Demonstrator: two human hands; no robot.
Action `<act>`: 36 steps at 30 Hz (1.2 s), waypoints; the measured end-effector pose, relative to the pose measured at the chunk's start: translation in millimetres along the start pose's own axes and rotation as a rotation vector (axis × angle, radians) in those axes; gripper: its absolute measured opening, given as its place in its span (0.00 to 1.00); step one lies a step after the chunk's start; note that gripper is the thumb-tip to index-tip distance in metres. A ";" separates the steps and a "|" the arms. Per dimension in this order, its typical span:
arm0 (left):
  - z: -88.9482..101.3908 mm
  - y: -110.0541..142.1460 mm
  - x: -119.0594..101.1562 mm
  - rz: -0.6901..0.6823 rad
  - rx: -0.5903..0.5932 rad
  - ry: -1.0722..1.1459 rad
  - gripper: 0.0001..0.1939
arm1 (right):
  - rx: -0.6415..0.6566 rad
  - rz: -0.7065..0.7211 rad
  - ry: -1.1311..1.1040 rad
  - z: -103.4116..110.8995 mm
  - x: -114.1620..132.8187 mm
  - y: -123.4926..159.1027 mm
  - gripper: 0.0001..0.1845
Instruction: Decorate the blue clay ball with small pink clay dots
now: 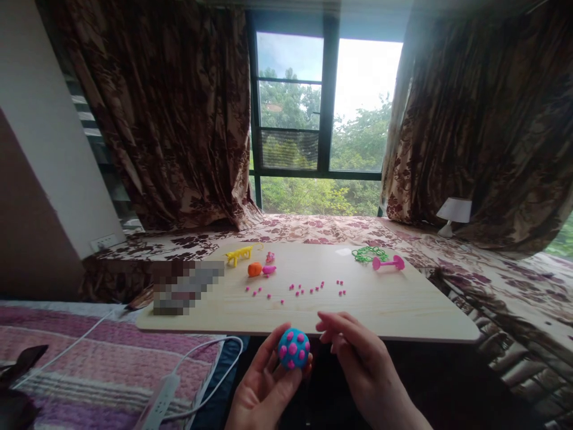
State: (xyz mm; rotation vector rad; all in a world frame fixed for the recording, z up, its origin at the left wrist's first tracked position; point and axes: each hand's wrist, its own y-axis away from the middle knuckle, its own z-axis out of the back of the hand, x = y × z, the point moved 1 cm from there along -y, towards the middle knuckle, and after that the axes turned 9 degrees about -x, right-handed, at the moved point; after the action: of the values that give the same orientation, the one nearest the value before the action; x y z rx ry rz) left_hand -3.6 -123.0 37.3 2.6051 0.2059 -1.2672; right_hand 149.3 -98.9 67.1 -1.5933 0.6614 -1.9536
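In my left hand [268, 382] is a blue ball with pink dots [293, 349], which looks like modelling clay. My thumb and fingers are closed around its sides, just below the table's front edge. To the right of the ball and apart from it, my right hand [353, 352] has its fingers loosely bent, with nothing visible in them. Several small pink pieces [302, 291] lie scattered on the pale wooden table [380, 310] beyond my hands.
Farther back stand a yellow animal figure [239, 255], an orange ball [255, 269] and pink shapes [269, 270]. A pink dumbbell-shaped piece [388, 263] lies by green strands [367, 254]. Left, a blurred-out item [188, 288] rests on the table; a power strip [161, 397] lies below.
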 end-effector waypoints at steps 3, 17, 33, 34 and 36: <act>4.6 -5.2 3.3 -0.046 -0.010 -0.033 0.32 | -0.092 -0.053 0.174 21.7 -28.1 -20.2 0.15; 9.6 -12.9 -1.2 -0.052 -0.130 0.028 0.27 | 0.121 -0.157 1.098 14.8 -114.5 -80.0 0.10; 5.4 -6.3 -0.9 0.097 -0.077 0.012 0.26 | 0.107 -0.133 0.061 -5.2 5.9 -27.0 0.05; 4.3 -4.6 -1.0 0.099 -0.077 0.007 0.26 | 0.097 -0.162 -0.032 -10.5 11.2 -20.4 0.04; 2.9 -2.1 -1.4 0.090 -0.068 0.004 0.26 | 0.068 -0.169 -0.097 -18.5 16.5 -12.5 0.03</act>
State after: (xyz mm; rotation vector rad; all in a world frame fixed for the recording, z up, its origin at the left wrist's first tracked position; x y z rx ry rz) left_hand -7.2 -121.8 36.3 2.5300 0.1288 -1.2031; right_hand 127.2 -99.9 84.0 -1.7388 0.4294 -1.9796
